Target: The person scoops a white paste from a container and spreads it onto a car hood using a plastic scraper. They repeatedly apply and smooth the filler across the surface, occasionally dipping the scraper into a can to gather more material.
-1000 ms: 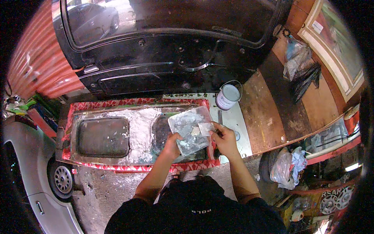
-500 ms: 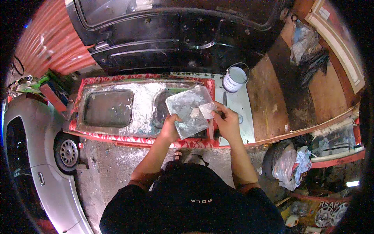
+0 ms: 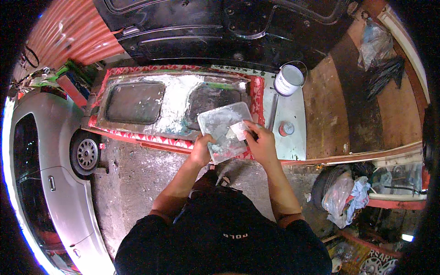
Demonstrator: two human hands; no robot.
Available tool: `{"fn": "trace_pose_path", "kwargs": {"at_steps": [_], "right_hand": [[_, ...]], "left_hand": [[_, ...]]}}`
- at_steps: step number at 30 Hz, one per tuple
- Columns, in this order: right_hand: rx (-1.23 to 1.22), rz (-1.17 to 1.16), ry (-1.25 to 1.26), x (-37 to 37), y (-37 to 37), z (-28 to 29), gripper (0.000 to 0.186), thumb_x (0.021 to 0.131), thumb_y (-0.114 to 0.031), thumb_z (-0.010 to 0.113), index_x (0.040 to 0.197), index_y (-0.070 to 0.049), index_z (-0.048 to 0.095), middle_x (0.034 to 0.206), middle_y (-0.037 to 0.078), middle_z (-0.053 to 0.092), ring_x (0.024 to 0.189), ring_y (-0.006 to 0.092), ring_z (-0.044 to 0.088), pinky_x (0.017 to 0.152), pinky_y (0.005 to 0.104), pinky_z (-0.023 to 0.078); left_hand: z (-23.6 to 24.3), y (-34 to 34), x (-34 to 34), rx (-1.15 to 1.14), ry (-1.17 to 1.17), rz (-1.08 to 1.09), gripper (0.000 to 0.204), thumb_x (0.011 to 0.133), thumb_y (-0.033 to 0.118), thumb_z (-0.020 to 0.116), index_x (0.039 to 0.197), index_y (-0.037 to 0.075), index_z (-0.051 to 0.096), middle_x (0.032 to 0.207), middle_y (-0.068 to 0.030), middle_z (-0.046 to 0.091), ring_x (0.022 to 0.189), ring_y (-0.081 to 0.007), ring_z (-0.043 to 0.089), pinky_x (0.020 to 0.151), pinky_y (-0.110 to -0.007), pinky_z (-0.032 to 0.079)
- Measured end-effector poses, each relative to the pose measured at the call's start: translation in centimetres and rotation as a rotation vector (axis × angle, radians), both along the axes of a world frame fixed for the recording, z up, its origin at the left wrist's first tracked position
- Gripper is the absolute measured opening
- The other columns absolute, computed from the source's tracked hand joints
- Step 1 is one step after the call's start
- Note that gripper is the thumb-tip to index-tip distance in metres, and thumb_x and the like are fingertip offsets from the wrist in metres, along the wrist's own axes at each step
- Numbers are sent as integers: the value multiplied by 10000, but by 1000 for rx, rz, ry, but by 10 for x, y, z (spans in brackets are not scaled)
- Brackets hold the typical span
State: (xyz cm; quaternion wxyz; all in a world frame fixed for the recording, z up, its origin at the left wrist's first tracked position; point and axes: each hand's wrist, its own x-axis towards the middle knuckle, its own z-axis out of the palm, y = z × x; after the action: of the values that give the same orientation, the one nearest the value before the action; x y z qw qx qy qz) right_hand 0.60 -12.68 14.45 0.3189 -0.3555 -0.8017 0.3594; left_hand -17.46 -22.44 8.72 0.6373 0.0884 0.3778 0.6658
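Note:
My left hand [image 3: 202,150] grips the near left edge of a square, translucent plate [image 3: 214,120] smeared with grey and white paste. Between the fingers and thumb of my right hand [image 3: 262,143] is a small pale spreader [image 3: 239,130]. Its edge is over the plate at a lump of light putty [image 3: 230,134]; whether it touches cannot be told. Beyond the plate lies a long panel [image 3: 176,98] with two dark recesses and a white-smeared middle. The plate hides its near right corner.
Red patterned sheeting [image 3: 260,94] borders the panel. To its right are a pail [image 3: 290,80], a dark straight bar [image 3: 273,112] and a small can [image 3: 286,128]. A large black panel [image 3: 201,41] stands behind. A silver car [image 3: 68,197] is at left, bagged items [image 3: 339,197] at right.
The spreader has moved left, further over the plate's putty. The view has shifted, so the bench sits higher in the picture, and the small can now shows beside my right hand.

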Motion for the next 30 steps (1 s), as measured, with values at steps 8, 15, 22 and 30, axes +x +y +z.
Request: {"fn": "trace_pose_path", "kwargs": {"at_steps": [8, 15, 22, 30], "right_hand": [[159, 32, -12, -7, -13, 1, 289, 828, -59, 629, 1116, -43, 636, 905, 177, 659, 761, 297, 654, 659, 352, 506], [178, 52, -132, -12, -24, 1, 315, 853, -98, 564, 1164, -91, 609, 977, 183, 652, 877, 342, 638, 767, 429, 505], [262, 113, -119, -38, -37, 3, 280, 835, -39, 596, 1112, -54, 636, 958, 177, 658, 811, 324, 649, 698, 388, 512], [92, 119, -51, -95, -40, -13, 270, 835, -81, 631, 1103, -54, 656, 927, 163, 681, 762, 270, 657, 686, 332, 508]], "left_hand": [[-6, -9, 4, 27, 25, 51, 476, 854, 177, 520, 1291, 10, 431, 1200, -149, 556, 1057, -284, 588, 886, -432, 513], [7, -16, 8, 70, 1, 90, 568, 944, 349, 529, 1331, -29, 360, 1261, -168, 502, 1117, -294, 550, 905, -441, 493], [11, -30, -8, -33, 223, 155, 623, 954, 463, 461, 1351, -8, 368, 1280, -141, 510, 1150, -265, 529, 939, -402, 460], [-28, -40, -63, -71, 206, 216, 705, 940, 511, 461, 1347, -53, 347, 1281, -177, 497, 1147, -283, 528, 958, -413, 446]]}}
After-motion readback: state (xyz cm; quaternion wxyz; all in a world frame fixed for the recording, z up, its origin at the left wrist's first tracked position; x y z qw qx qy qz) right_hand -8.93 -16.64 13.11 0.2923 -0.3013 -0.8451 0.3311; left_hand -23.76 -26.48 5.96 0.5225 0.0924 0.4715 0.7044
